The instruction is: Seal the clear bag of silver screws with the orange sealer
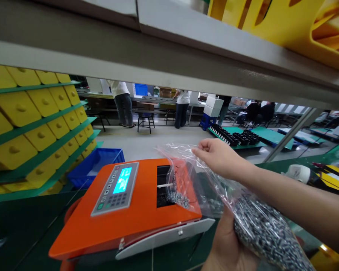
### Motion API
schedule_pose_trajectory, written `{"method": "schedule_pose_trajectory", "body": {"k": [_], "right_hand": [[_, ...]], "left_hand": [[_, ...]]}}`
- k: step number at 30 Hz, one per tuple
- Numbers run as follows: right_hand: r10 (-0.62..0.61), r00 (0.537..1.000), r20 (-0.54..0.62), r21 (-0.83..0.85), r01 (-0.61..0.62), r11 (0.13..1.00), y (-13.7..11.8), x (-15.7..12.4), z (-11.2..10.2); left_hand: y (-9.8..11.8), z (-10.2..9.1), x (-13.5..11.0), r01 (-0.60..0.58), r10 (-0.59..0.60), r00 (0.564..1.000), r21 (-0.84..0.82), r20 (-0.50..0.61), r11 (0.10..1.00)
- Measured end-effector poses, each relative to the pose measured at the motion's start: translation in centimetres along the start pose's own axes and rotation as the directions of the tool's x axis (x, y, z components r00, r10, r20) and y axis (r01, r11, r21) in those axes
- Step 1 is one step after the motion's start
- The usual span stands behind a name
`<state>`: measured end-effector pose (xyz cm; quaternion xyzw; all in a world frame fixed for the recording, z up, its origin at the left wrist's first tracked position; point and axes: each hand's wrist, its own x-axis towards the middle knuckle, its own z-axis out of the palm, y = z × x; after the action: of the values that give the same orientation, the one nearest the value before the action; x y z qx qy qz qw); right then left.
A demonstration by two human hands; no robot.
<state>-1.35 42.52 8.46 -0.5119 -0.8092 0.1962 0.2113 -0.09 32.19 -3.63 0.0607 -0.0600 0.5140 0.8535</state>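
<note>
At the bottom edge, the left hand [228,246] is closed from below around the full part of a clear plastic bag [211,188], which is heavy with small metal screws [268,233]. Above it, the right hand [219,156] reaches in from the right and pinches the upper edge of the bag between the thumb and the fingers. The bag is tilted, and its open end lies over the dark opening [165,186] in the top of an orange machine [101,226]. Some screws lie at this opening.

The machine stands on the dark green desk [22,226] and has a grey control panel [115,188] with a lit blue screen.

Behind the machine there is a blue crate [97,163], and at the left are rows of yellow bins [19,109] on green shelves. Further away are black parts [234,137] on a green surface, a stool [145,119], and a person [122,101] standing at a far bench.
</note>
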Motion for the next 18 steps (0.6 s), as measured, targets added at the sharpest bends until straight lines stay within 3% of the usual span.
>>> {"method": "schedule_pose_trajectory", "body": {"k": [12,18], "right_hand": [[0.017,1.000,-0.019,0.066,-0.016,0.998,0.5,-1.2,-0.4],[0.008,0.999,-0.041,0.056,-0.005,0.998,0.7,-1.2,-0.3]], "left_hand": [[-0.5,-0.4,-0.3,-0.011,0.011,1.000,0.004,-0.016,1.000],[-0.4,0.1,-0.3,0.048,-0.046,0.997,0.036,-0.056,0.998]]}}
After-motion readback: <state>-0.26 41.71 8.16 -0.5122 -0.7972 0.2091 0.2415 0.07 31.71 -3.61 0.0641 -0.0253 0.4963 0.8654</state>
